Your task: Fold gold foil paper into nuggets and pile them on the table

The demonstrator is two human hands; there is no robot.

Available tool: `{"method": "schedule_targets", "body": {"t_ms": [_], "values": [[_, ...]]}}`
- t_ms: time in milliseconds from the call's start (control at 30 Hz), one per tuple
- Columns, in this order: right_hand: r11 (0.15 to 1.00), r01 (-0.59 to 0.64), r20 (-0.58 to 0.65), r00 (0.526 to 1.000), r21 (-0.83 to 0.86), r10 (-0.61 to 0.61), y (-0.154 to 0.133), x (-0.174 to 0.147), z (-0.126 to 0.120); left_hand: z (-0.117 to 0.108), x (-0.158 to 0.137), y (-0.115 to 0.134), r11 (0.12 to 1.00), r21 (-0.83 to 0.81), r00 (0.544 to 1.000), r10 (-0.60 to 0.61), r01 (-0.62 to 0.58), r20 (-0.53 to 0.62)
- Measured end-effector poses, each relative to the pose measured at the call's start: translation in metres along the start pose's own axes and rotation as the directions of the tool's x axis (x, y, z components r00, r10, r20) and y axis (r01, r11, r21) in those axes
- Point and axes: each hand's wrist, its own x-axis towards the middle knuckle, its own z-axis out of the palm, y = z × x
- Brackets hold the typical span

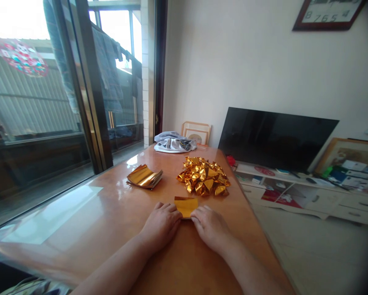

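A sheet of gold foil paper (pixel 186 207) lies on the table between my two hands. My left hand (pixel 164 221) has its fingers closed at the sheet's near left corner. At the near right corner, my right hand (pixel 208 223) pinches the paper between thumb and fingers. The near edge looks slightly turned up, and a darker strip shows along the far edge. Beyond my left hand sits a stack of flat gold foil sheets (pixel 145 177). Past my right hand rises a heap of folded gold foil pieces (pixel 204 176).
The glossy wooden table (pixel 122 223) stretches away from me. Crumpled cloth (pixel 174 143) lies at its far end, near a leaning picture frame (pixel 199 130). A sliding glass door (pixel 88 90) runs along the left. On the right stand a television (pixel 276 139) and a white cabinet (pixel 321 203).
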Motion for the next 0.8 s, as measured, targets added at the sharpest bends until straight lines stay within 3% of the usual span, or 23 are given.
{"method": "schedule_targets", "body": {"t_ms": [200, 400, 800], "values": [[0.996, 0.081, -0.118, 0.99, 0.023, -0.078, -0.006, 0.002, 0.01, -0.004, 0.002, 0.009, 0.998, 0.059, 0.999, 0.03, -0.027, -0.041], [0.989, 0.146, -0.162, 0.976, -0.027, -0.148, -0.009, 0.003, 0.01, -0.008, 0.001, 0.013, 0.993, 0.113, 0.996, 0.049, -0.041, -0.071], [1.0, 0.007, -0.072, 0.997, -0.022, -0.009, 0.016, -0.003, -0.016, -0.008, -0.001, 0.006, 0.981, 0.191, 0.99, 0.044, -0.018, -0.132]]}}
